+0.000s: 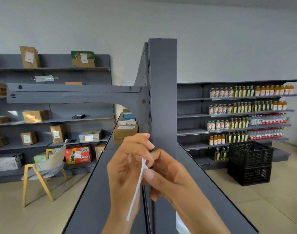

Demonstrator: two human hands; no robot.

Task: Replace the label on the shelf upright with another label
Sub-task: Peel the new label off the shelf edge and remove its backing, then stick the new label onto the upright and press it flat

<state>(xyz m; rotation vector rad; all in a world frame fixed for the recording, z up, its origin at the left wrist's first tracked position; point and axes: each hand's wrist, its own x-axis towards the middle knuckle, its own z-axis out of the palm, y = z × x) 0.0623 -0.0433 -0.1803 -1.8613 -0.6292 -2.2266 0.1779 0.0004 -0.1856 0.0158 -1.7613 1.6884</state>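
Note:
The grey shelf upright (pixel 163 85) rises in the middle of the view, and its visible face carries no label. Just in front of its lower part, my left hand (pixel 125 168) and my right hand (pixel 168 176) meet. Between them is a thin white label strip (pixel 137 188), seen almost edge-on and running down and to the left. The fingertips of both hands pinch its upper end. What is printed on the strip cannot be made out.
A grey shelf bracket (pixel 73 94) sticks out leftward from the upright. Grey shelf boards (pixel 93 191) run toward me on both sides. Cardboard boxes (pixel 125 132) sit behind the hands. A chair (pixel 45 168) stands left; black crates (pixel 249 162) and bottle shelves (pixel 245 115) stand right.

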